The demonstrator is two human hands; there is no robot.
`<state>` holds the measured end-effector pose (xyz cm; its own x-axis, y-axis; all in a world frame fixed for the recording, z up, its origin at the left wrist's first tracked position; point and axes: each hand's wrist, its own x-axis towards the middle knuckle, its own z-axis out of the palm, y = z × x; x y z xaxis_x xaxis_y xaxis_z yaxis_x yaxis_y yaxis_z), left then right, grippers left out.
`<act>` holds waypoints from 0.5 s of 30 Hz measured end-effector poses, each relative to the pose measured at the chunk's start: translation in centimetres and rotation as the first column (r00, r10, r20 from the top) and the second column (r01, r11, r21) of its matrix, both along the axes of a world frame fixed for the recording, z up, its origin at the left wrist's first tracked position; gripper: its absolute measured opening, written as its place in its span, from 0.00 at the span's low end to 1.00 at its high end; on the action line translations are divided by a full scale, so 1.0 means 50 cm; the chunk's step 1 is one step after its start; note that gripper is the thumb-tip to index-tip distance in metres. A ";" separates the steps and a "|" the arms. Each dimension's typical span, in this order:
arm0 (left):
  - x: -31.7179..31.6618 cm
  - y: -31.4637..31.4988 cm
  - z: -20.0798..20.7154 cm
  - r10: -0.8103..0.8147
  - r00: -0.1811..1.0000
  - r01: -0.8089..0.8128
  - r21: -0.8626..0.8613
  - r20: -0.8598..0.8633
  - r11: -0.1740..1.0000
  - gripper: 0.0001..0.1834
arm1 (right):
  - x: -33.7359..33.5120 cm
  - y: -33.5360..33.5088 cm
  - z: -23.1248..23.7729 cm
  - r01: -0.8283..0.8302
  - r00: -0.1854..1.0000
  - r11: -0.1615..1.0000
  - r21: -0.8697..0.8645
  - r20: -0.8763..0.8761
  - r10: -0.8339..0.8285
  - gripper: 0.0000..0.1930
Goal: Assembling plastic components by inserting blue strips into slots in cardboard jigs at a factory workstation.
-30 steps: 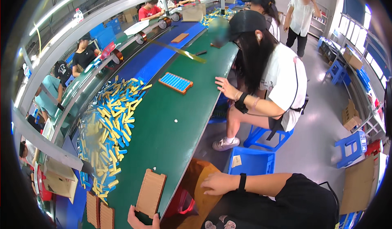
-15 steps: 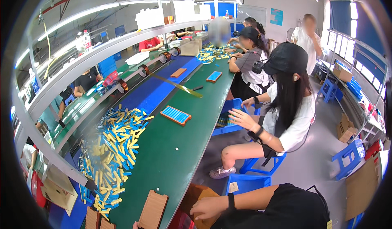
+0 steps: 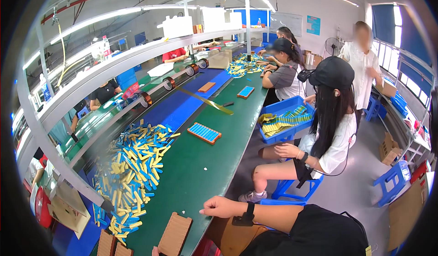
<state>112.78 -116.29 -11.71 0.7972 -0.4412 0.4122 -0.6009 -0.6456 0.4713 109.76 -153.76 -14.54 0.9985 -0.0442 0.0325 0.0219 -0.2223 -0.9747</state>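
At the near end of the green table [image 3: 219,174] lies a brown grooved tray [image 3: 174,234]. A finger of my left hand [image 3: 156,251] presses its left edge; the rest of that hand is cut off by the lower rim. My right hand [image 3: 220,206], with a black strap at the wrist, hovers by the table's right edge, right of the tray. Its fingers are curled together, and whatever they may hold is hidden. A heap of blue and yellow strips [image 3: 132,174] spreads left of the tray. Two more brown trays [image 3: 106,243] lie at the lower left.
Farther up stand an orange tray with blue strips [image 3: 204,133] and a similar tray [image 3: 246,91]. A metal frame [image 3: 59,151] with tape rolls runs along the left. At right, a seated co-worker [image 3: 331,114] is beside a blue bin of strips [image 3: 286,119]. An orange-brown surface [image 3: 242,237] lies under my right forearm.
My right hand has risen and moved left to the table's edge, its fingers drawing together. The co-worker's blue bin now sits higher, showing its strips. My left finger stays at the tray.
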 end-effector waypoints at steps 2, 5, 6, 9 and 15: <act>-0.001 -0.004 0.006 0.000 1.000 0.000 0.009 0.009 1.000 0.44 | 0.004 0.002 -0.002 -0.007 1.000 1.000 0.015 0.018 0.006 0.28; 0.001 -0.006 0.015 -0.007 1.000 0.008 -0.042 0.021 0.999 0.45 | 0.010 0.007 -0.013 -0.015 0.999 0.999 0.032 0.052 0.013 0.28; 0.003 -0.003 0.012 -0.007 1.000 0.008 -0.028 0.020 1.000 0.45 | 0.012 0.008 -0.015 -0.025 0.997 0.999 0.037 0.068 0.022 0.28; 0.006 0.003 0.004 -0.013 1.000 0.013 -0.006 0.021 1.000 0.45 | 0.014 0.010 -0.016 -0.031 0.999 0.999 0.021 0.030 0.030 0.29; -0.009 -0.003 0.015 0.018 0.999 -0.019 -0.030 -0.034 0.999 0.43 | 0.012 0.009 -0.015 -0.028 1.000 0.999 0.043 -0.012 0.028 0.29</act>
